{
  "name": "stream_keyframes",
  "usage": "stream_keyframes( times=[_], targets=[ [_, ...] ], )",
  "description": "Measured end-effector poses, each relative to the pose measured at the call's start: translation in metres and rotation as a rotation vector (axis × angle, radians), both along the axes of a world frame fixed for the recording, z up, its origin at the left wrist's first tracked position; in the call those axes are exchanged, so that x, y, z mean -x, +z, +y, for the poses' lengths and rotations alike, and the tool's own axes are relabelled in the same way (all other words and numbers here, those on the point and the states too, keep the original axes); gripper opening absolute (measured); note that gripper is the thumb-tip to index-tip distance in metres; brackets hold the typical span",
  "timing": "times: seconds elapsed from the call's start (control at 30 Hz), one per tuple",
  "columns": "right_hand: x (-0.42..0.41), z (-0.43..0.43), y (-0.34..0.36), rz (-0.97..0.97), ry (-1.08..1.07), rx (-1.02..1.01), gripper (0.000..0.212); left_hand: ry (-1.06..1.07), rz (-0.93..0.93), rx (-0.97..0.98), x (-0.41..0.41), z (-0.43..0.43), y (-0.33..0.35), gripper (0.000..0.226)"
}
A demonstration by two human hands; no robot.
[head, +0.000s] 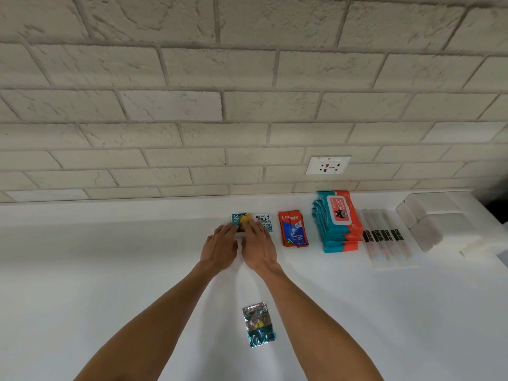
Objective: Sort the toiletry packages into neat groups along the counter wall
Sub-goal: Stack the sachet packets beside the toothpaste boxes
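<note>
Item 1. Cream Silk sachets point(263, 220): a small white and teal pile, centre of the frame, lying flat on the white counter point(110, 270) close to the brick wall point(165, 105). A yellow and teal sachet point(243, 218) sat on the pile's left part, partly covered by fingers.

Item 2. Left hand point(220, 247): lay just left of the pile, fingers extended and flat, tips touching its left edge; no curl around anything was visible.

Item 3. Right hand point(258, 243): was just beside the left hand, fingers straight, resting on top of the pile and covering its lower half.

Item 4. Loose foil sachet point(258, 324): silver and teal, crumpled, alone on the counter in the lower centre, between the two forearms and well apart from the wall row.

Item 5. Colgate sachets point(293, 229): a red and blue stack, just right of the Cream Silk pile.

Item 6. Wet wipes packs point(336, 222): a teal and orange stack, right of the Colgate group, against the wall.

Item 7. Wrapped toothbrushes point(384, 239): clear sleeves side by side, right of the wipes.

Item 8. White boxes point(428, 224): grouped at the far right of the row.

Item 9. Wall socket point(328, 165): white, mounted above the wipes.
</note>
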State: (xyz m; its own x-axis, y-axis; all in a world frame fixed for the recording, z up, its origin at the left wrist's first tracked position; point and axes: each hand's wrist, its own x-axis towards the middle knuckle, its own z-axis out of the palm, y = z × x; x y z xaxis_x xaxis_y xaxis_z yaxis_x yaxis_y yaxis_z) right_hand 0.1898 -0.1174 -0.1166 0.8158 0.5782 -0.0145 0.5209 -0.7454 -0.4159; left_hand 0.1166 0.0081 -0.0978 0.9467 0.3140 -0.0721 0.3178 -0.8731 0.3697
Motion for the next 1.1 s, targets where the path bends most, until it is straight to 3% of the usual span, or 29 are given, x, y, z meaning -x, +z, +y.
stream_keyframes(
  times=[0.2,0.57,0.77,0.87,0.97,1.1],
  targets=[
    [0.022,-0.024,0.021,0.025,-0.029,-0.122,0.054,0.065,-0.061,0.118,0.021,-0.013,0.02,0.049],
    [0.106,-0.103,0.037,0.222,0.013,-0.096,0.037,0.037,-0.067,0.299,0.11,-0.065,0.009,0.028],
    [0.131,-0.14,0.026,0.305,0.075,-0.026,0.057,-0.025,0.054,0.315,0.144,-0.101,0.003,0.042],
    [0.142,-0.151,0.018,0.277,0.147,0.005,0.069,-0.111,0.104,0.257,0.155,-0.113,-0.001,0.062],
    [0.15,-0.159,0.015,0.248,0.144,0.006,0.071,-0.108,0.139,0.238,0.161,-0.121,-0.004,0.076],
    [0.158,-0.167,0.01,0.237,0.103,-0.032,0.068,-0.091,0.171,0.353,0.161,-0.127,-0.003,0.079]
  ],
)
